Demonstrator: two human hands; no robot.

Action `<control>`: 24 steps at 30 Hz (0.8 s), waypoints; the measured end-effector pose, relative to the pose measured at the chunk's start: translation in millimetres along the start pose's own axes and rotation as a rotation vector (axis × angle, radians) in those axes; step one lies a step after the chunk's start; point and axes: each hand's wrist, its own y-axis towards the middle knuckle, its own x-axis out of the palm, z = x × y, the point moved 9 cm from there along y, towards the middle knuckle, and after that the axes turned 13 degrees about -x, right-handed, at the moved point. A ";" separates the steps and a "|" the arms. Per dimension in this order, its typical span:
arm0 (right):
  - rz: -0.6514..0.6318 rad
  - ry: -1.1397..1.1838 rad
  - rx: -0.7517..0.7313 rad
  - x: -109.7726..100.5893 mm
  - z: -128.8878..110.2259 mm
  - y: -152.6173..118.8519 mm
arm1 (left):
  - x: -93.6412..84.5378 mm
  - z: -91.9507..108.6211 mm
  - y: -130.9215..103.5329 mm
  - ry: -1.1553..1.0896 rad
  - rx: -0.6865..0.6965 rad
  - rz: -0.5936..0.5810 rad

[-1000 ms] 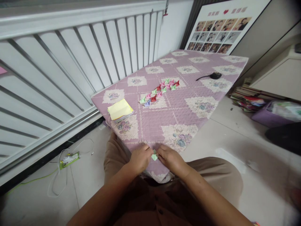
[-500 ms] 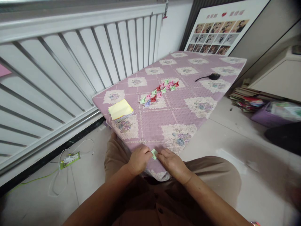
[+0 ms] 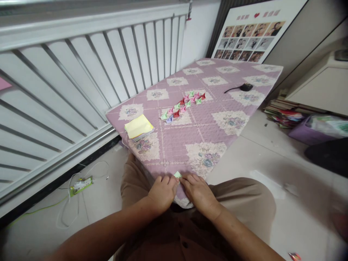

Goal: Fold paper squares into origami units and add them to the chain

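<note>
A small folded piece of light green paper (image 3: 177, 174) lies at the near corner of the cloth-covered table (image 3: 179, 136). My left hand (image 3: 164, 190) grips its left edge, fingers curled and thumb pressed in. On the other side my right hand (image 3: 198, 191) pinches the paper with its fingertips. The fingers hide the paper's lower part. Farther up the cloth stand several small folded paper pieces (image 3: 176, 114) in green, pink, red and blue, set in two slanting rows. To the left rests a stack of square paper sheets (image 3: 139, 127), pale yellow on top.
A black object with a short cord (image 3: 246, 87) lies on the table's right part. A white radiator (image 3: 95, 76) runs along the left. On the floor are a power strip (image 3: 82, 184), a purple bin (image 3: 310, 132) and a pile of magazines (image 3: 284, 112). A photo board (image 3: 247, 32) leans behind.
My left hand has shifted slightly down, and its fingers are now close along the paper's lower edge. My right fingertips have moved in over the paper, covering more of it.
</note>
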 end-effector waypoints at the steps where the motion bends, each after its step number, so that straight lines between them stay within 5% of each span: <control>1: 0.006 0.045 0.019 -1.5 3.5 4.3 | 0.8 2.4 -0.8 0.018 0.014 0.000; 9: 0.051 0.197 0.259 -9.5 31.7 27.4 | -6.9 -9.7 3.3 -0.048 -0.104 0.024; 16: 0.039 0.282 0.265 -9.0 34.0 27.1 | -23.1 -39.3 32.9 -0.279 -0.354 0.009; 24: 0.056 0.278 0.237 -7.1 33.3 24.7 | -19.1 -39.7 46.2 -0.257 -0.381 -0.092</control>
